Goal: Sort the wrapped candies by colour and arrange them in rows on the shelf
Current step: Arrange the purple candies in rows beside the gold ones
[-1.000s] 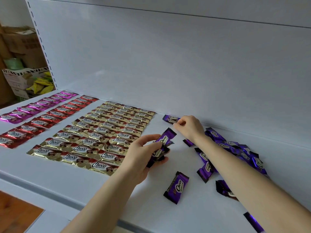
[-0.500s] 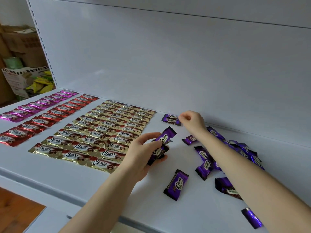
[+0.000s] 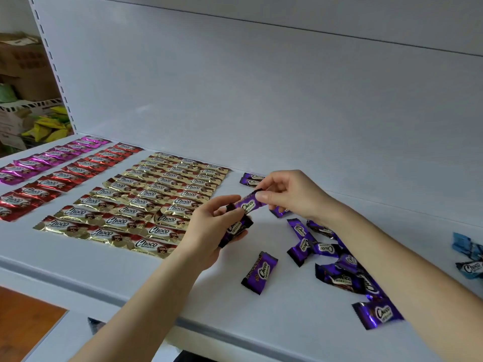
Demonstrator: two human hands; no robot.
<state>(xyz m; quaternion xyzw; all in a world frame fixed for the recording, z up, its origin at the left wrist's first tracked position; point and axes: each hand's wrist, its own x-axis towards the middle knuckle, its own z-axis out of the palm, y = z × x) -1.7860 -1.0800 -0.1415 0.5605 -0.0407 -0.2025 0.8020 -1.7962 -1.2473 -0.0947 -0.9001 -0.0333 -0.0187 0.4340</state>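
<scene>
On the white shelf (image 3: 287, 322) lie sorted rows: pink candies (image 3: 49, 158), red candies (image 3: 68, 176) and several rows of gold candies (image 3: 146, 199). My left hand (image 3: 209, 231) grips a small stack of purple candies (image 3: 235, 228). My right hand (image 3: 290, 194) pinches the far end of the top purple candy (image 3: 248, 205) of that stack. One purple candy (image 3: 252, 178) lies placed near the back wall. A loose purple candy (image 3: 260, 273) and a pile of purple candies (image 3: 337, 262) lie to the right.
Blue candies (image 3: 467, 254) lie at the far right edge. The shelf's back wall (image 3: 261, 100) rises close behind the rows. Beyond the left upright stand cardboard boxes (image 3: 23, 69) and yellow packets (image 3: 49, 126). The shelf's front lip (image 3: 78, 286) runs below the gold rows.
My right hand left the purple candy by the back wall and came back toward me to the stack in my left hand, where it now pinches the top candy.
</scene>
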